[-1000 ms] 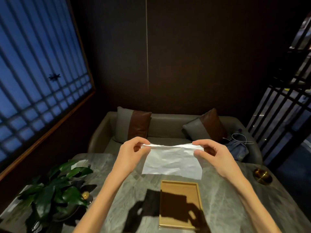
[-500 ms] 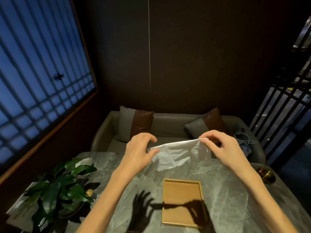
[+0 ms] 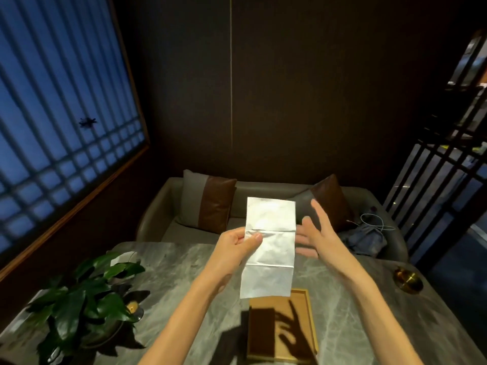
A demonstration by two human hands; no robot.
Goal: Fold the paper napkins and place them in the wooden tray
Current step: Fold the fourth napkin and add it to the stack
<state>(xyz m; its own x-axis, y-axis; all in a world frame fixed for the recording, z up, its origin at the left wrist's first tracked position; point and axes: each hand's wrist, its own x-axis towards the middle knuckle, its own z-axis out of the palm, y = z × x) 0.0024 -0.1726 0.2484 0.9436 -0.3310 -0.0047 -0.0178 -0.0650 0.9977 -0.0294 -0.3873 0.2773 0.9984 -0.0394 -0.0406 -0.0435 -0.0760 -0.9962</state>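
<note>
— Napkin [image 3: 268, 248] first: where is it?
— In the air above the desk [image 3: 168, 272], standing upright as a tall white strip with two cross creases. Its lower edge hangs in front of the far end of the wooden tray [image 3: 312, 325], which lies flat on the desk. Shadows of the strip and of a hand fall across the tray.
— Who has it?
— The left hand [image 3: 234, 248]. Its grip is a pinch on the strip's left edge, about halfway up, with the thumb on the near face and the fingers behind.
— And the right hand [image 3: 321, 238]?
— Its grip is wide, fingers straight and spread, palm turned toward the napkin, just beside the right edge. The hand is blurred, so I cannot tell whether a fingertip touches the paper; it seems to be apart.
— Anything else on the desk?
— A leafy green plant [image 3: 87, 293] at the left and a small brass dish [image 3: 408, 278] at the far right. Beyond the desk stands a grey sofa [image 3: 158, 206] with two grey-and-brown cushions [image 3: 208, 204]. Some blue cloth [image 3: 366, 238] and a white cable [image 3: 374, 222] lie on the right of the seat.
</note>
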